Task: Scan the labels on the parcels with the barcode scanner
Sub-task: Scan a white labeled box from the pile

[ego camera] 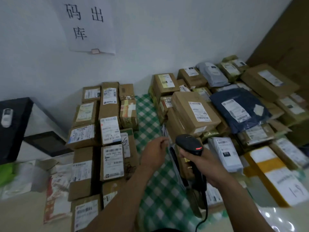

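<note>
The barcode scanner [189, 144] sat in the right hand [202, 166], fingers wrapped round its handle and its red light lit. A flat mailer [173, 158] stood on edge just beside that grip. The left hand [154, 153] was at the mailer's top edge with fingers curled; whether it pinched anything was unclear. The neat boxes [112, 163] left of the hands looked sorted, while the loose heap [195, 113] beyond the scanner probably remained.

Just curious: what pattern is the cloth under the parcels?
Green-and-white checked cloth, seen best in the head view.
</note>
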`<state>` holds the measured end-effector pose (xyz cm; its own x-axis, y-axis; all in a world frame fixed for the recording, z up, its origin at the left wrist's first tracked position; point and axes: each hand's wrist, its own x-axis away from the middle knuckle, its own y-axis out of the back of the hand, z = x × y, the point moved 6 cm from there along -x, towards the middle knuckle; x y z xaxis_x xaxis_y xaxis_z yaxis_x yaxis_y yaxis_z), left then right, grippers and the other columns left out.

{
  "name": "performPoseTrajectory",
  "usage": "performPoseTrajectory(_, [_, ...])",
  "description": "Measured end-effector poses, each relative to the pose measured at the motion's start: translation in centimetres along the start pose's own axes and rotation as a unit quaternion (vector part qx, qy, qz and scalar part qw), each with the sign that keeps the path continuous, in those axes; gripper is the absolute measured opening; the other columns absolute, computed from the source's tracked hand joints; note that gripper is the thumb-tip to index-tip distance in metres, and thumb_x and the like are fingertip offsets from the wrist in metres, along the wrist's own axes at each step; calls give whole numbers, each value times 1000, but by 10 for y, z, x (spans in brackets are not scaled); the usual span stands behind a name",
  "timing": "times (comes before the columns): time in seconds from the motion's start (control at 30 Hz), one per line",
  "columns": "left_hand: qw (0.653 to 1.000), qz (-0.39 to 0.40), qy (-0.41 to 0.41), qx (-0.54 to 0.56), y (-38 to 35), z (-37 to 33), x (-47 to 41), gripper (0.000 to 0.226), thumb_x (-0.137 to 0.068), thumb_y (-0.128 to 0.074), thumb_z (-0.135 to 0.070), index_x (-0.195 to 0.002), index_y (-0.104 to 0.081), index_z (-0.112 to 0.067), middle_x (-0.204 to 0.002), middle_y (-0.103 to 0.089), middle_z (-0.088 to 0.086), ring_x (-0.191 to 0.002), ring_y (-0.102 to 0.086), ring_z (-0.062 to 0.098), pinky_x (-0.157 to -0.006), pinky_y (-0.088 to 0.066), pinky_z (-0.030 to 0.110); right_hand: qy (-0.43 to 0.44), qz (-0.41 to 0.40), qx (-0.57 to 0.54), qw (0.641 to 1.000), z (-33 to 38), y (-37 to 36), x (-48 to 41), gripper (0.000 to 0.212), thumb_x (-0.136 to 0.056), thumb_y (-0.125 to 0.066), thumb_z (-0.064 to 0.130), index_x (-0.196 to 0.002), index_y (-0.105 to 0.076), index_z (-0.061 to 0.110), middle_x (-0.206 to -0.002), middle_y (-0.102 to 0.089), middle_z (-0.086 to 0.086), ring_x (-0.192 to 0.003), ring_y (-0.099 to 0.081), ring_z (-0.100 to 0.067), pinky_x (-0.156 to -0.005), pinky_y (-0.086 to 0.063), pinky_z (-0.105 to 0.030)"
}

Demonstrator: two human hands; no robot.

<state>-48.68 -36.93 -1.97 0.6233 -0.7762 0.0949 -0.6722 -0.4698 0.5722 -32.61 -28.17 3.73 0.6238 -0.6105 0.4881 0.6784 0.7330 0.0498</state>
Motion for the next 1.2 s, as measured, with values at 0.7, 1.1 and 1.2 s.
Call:
performPoseTrajectory(0.7, [967, -89, 168, 171, -107, -103, -71, 65, -84, -71, -51, -142, -53, -29, -137, -62, -5, -125, -60, 20, -102, -51, 37, 18, -14, 38, 999, -13, 174, 7, 20, -93, -78, 23, -108, -74, 10, -88, -74, -14, -70, -66, -23, -52, -50, -25])
performPoseTrajectory(1.1, [890, -152, 298, 309, -138, -108, -96, 56, -97, -70, -31, -149, -49, -30, -140, -61, -2, -107, -63, 16, -99, -52, 38, -17, 94, 37, 995, -7, 229, -62, 22, -93, -78, 25, -114, -73, 22, -104, -78, -9, -74, -72, -20, -64, -48, -30])
performPoseTrajectory(1.2, [872, -181, 287, 354, -142, -114, -95, 61, -96, -72, -27, -151, -46, -30, -137, -62, 0, -101, -64, 14, -91, -58, 38, -17, 101, 28, 994, -2, 232, -69, 24, -92, -78, 24, -114, -73, 17, -101, -79, -10, -73, -71, -23, -64, -49, -32])
